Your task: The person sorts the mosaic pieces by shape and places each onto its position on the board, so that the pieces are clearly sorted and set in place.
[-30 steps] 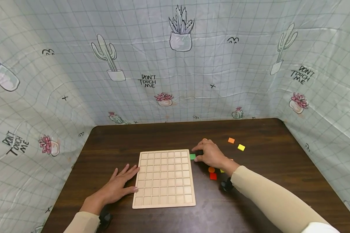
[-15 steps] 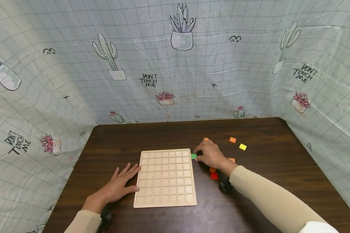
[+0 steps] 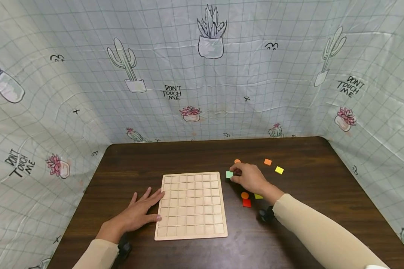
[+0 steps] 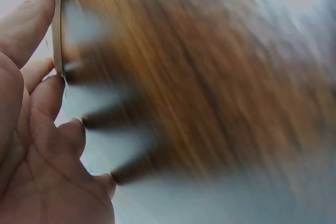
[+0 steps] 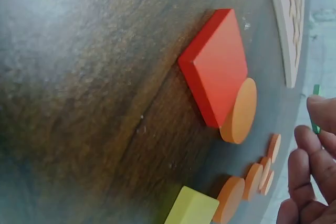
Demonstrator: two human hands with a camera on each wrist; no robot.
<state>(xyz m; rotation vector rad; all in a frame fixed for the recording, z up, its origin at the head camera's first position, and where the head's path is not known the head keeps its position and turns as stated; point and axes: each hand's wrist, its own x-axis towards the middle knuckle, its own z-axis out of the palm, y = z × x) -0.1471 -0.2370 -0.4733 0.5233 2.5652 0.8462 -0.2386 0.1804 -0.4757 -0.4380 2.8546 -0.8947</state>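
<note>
Between the thumb and fingers of my right hand is a green square tile, pinched just off the board's upper right corner. The right wrist view shows the same green tile edge-on at the fingertips. A pale wooden grid board lies flat on the dark table. My left hand rests at the board's left edge, fingers spread, with the thumb and a fingertip touching the rim. In the left wrist view the board's edge stands beside the thumb.
Right of the board lie a red square tile, an orange disc and a yellow tile. Farther back are an orange square, another yellow tile and an orange disc. A patterned curtain surrounds the table.
My right hand has closed on the green tile and drawn it up and slightly right, away from the board's edge. The left hand and the board have stayed in place.
</note>
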